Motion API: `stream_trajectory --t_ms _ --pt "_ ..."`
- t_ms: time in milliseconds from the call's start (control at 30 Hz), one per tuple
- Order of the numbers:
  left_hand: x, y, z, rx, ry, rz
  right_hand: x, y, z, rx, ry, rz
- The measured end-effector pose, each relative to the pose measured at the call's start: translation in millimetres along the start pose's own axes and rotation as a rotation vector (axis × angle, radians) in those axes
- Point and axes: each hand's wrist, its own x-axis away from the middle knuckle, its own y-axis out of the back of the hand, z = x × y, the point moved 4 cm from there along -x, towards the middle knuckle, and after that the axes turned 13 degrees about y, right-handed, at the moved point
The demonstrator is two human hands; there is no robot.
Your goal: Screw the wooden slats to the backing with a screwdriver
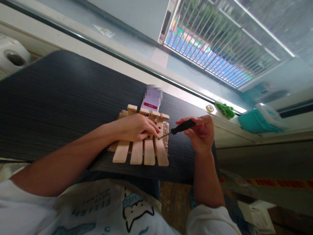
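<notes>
Several pale wooden pieces (pixel 149 153) with wide flat ends and blocky tops lie side by side across a brown, shiny-edged slab (pixel 166 130). My left hand (pixel 137 126) lies over their middles, its fingers curled down against the rightmost wooden piece (pixel 161 153). In my right hand (pixel 201 133), a screwdriver (pixel 183 126) with a black handle is gripped between fingers and thumb. Its thin shaft slants down left, with the tip at a dark screw (pixel 158 138) in the rightmost piece. Another dark screw (pixel 149 136) shows beside my left fingertips.
A phone (pixel 151 99) with a lit screen stands just behind the wooden pieces on the dark table (pixel 73 98). On the right sill are a tape roll (pixel 209 108), a green cloth (pixel 225 110) and a teal container (pixel 255 120). A barred window lies beyond.
</notes>
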Motion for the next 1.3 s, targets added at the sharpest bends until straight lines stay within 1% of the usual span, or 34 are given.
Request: stream_trajectory --t_ms 200,533,700,833,1000,1200,1300 --pt "-0.4 -0.1 0.5 0.007 -0.008 -0.004 0.6 -1.9 0.1 0.041 0.099 -0.01" --pt "-0.8 -0.7 1.5 0.006 -0.014 0.003 0.9 -5.9 -0.7 0.181 0.118 -0.053" --pt "-1.1 -0.5 2.2 -0.005 -0.016 0.006 0.4 -9.4 1.8 0.164 0.157 -0.095" --pt "-0.5 -0.2 2.1 -0.007 -0.028 0.004 0.1 -12.3 4.6 0.197 0.166 -0.088" --pt "0.0 0.5 0.2 -0.005 -0.002 0.012 1.4 -15.8 9.6 0.228 0.19 -0.068" --pt "-0.1 1.5 -1.9 -0.016 0.004 0.001 6.1 -16.3 11.2 0.32 0.176 -0.085" --pt "-0.2 1.2 -1.4 -0.017 -0.001 0.001 7.4 -15.8 11.3 0.358 0.173 -0.117"
